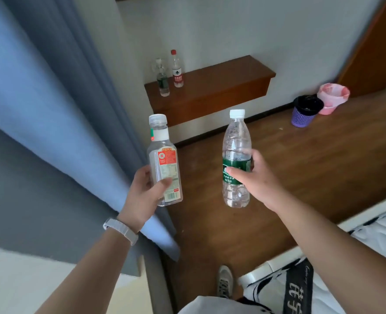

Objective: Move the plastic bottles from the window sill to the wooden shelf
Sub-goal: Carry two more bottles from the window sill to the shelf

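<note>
Up front in head view, mid-frame: L hand [142, 191] wraps thumb + fingers round the lower half of the orange-label bottle [163, 162]. It's upright, pale cap on, in the air just in front of the blue curtain [51, 109]. R hand [253, 177] grips the green-label bottle [236, 143] at its label, thumb across the front. That one has a white cap on, roughly upright, in the air over the wood floor [301, 166]. The 2 held bottles are near each other, not touching. Pale watch strap [120, 230] on L wrist.

Further back, the wooden shelf [210, 87] on the wall carries 2 more at its left end: red-cap bottle [177, 69] and, just beside it, a small dark-label bottle [163, 81], both upright. Right of the shelf, on the floor: purple basket [305, 114] touching a pink bin [332, 96]. Bed edge [369, 234] lower right; a shoe [225, 281] at bottom.
</note>
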Tool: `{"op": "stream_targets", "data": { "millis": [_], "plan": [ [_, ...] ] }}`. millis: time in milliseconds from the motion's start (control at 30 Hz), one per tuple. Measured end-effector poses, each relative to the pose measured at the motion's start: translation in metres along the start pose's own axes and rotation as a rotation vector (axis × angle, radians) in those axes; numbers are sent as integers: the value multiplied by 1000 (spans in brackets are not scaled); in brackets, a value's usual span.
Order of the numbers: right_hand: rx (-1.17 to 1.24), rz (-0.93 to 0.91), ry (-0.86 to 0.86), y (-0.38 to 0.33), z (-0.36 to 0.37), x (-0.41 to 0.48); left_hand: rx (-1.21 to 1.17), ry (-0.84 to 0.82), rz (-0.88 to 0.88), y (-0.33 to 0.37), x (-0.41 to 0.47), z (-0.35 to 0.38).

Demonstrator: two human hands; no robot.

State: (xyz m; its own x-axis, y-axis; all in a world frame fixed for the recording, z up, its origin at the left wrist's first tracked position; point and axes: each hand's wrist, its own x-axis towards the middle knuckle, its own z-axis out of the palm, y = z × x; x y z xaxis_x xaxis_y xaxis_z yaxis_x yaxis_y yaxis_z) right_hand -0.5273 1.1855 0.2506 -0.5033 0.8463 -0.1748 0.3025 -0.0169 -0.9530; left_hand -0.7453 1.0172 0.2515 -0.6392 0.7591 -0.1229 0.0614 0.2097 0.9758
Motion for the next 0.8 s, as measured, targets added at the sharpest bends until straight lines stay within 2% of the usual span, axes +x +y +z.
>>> {"op": "stream_targets", "data": {
  "millis": [333, 800],
  "plan": [
    [36, 9, 41, 3, -43, 85, 28, 3, -40, 18, 89, 55],
    [33, 127, 247, 6, -76, 188, 98, -228, -41, 23, 248, 112]
  ]
}}
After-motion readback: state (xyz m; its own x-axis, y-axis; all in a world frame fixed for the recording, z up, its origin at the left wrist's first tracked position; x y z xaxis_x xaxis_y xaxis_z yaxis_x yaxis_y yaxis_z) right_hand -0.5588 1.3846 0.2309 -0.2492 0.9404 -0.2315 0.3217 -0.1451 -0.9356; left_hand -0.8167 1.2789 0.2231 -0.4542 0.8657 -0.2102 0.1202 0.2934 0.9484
